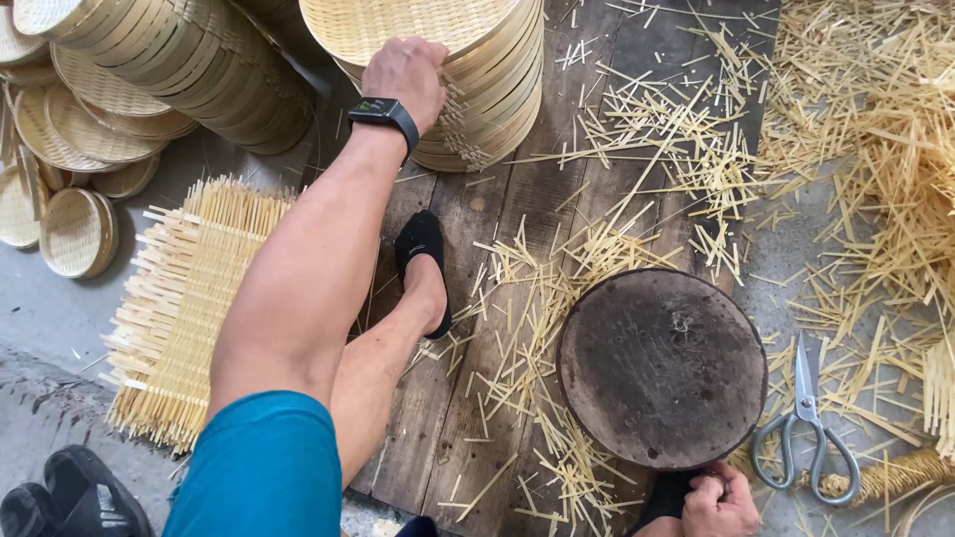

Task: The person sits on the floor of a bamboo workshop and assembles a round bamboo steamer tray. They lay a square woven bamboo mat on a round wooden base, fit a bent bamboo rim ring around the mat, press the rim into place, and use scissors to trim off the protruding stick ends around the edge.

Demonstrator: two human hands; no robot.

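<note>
Scanning from the left edge: a pair of black shoes [70, 497] sits near, on the bare concrete. Beyond them, loose round woven trays [75, 229] lie and lean in a scatter, and a long tilted stack of trays [199, 60] runs across the far left corner.

Next, a flat woven mat [189, 298] lies on the floor. Its strip ends stick out raggedly on every side, so it looks uncut and unframed.

The left arm crosses over the mat toward the far side. The left hand [403, 75], with a black watch [383, 111] at the wrist, has its fingers curled over the near rim of the upright tray stack [487, 89] at far centre and grips its edge. Loose strip ends poke out of that stack's side. Below the arm, a foot in a black sock [423, 249] rests on the wooden planks [448, 428].

Centre: thin bamboo offcuts [537, 298] litter the planks. A round dark block [662, 368] lies flat among them with nothing on it.

The right hand [718, 502] is at the near edge, just beside the block. Its fingers are curled shut against a black item; I cannot tell whether it holds anything.

Right: scissors [808, 428] lie near the right hand but apart from it, with no hand on them. A deep heap of offcuts [875, 119] covers the far right.

Judged progress: many trays are finished and stacked. The one mat is untrimmed.
</note>
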